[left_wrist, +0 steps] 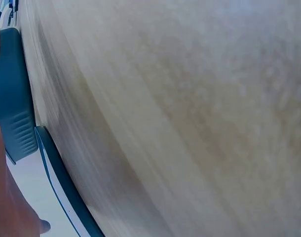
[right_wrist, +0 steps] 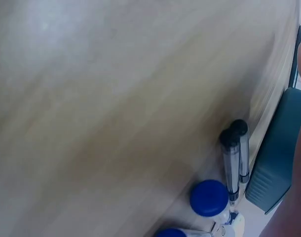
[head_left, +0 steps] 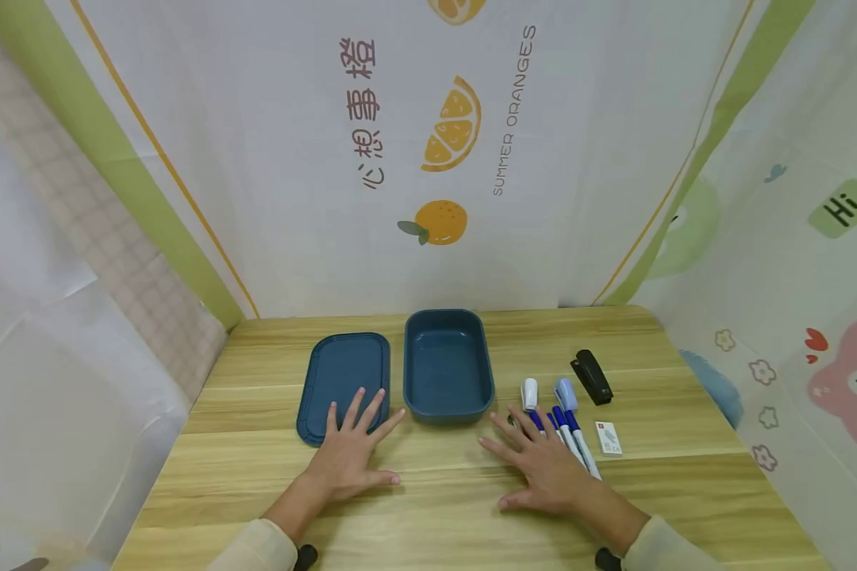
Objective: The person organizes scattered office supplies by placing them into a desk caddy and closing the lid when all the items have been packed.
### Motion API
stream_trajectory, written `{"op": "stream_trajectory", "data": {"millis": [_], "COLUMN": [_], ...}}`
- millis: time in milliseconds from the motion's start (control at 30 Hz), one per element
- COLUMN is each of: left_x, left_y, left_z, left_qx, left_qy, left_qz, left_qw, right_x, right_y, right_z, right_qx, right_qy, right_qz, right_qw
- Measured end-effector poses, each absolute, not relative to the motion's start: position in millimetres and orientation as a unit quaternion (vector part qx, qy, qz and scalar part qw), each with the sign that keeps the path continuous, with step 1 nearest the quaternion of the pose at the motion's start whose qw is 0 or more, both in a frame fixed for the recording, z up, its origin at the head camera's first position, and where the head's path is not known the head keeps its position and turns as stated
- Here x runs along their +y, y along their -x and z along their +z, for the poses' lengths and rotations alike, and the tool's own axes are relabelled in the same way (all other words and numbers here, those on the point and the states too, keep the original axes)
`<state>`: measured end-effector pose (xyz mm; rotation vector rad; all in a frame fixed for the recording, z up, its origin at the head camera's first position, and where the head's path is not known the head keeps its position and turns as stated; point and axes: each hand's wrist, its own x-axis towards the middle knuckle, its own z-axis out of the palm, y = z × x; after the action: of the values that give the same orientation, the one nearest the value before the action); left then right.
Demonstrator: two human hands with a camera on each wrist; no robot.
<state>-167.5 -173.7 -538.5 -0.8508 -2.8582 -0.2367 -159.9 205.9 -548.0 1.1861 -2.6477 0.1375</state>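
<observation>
The left hand [head_left: 350, 454] and right hand [head_left: 546, 469] are held side by side, well apart, backs upward and fingers spread wide and nearly straight. Each thumb juts inward toward the other hand. The left fingers point forward and slightly inward; the right ones slant forward and to the left. Bare wrists emerge from pale sleeves [head_left: 257, 547], the forearms angling in from the lower edge on either side.
</observation>
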Motion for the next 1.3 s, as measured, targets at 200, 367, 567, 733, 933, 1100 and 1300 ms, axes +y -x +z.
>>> {"op": "stream_trajectory", "data": {"millis": [200, 367, 567, 733, 933, 1100, 1300], "left_x": [-171.6, -170.7, -168.6, -166.0, -162.1, -158.1, -150.7], "left_y": [167.4, 168.2, 169.5, 171.6, 172.6, 174.4, 176.2], "left_z": [-536.9, -536.7, -535.5, -533.6, -530.9, -533.1, -533.4], "left_qx": [-0.948, -0.949, -0.948, -0.948, -0.947, -0.940, -0.930], "left_qy": [0.294, 0.291, 0.290, 0.282, 0.279, 0.285, 0.287], "left_qz": [-0.078, -0.073, -0.080, -0.093, -0.114, -0.144, -0.188], "left_qw": [0.093, 0.097, 0.102, 0.111, 0.114, 0.120, 0.130], "right_x": [209.9, 215.1, 224.1, 229.8, 236.5, 242.1, 252.3], "right_y": [161.6, 162.7, 163.9, 165.7, 167.4, 166.3, 167.1], "right_z": [-550.2, -550.5, -546.5, -542.9, -542.6, -540.2, -538.0], "right_qx": [-0.903, -0.909, -0.911, -0.912, -0.915, -0.911, -0.919], "right_qy": [-0.404, -0.390, -0.382, -0.381, -0.374, -0.371, -0.354], "right_qz": [0.058, 0.066, 0.082, 0.075, 0.078, 0.096, 0.089], "right_qw": [0.132, 0.128, 0.129, 0.133, 0.133, 0.150, 0.150]}}
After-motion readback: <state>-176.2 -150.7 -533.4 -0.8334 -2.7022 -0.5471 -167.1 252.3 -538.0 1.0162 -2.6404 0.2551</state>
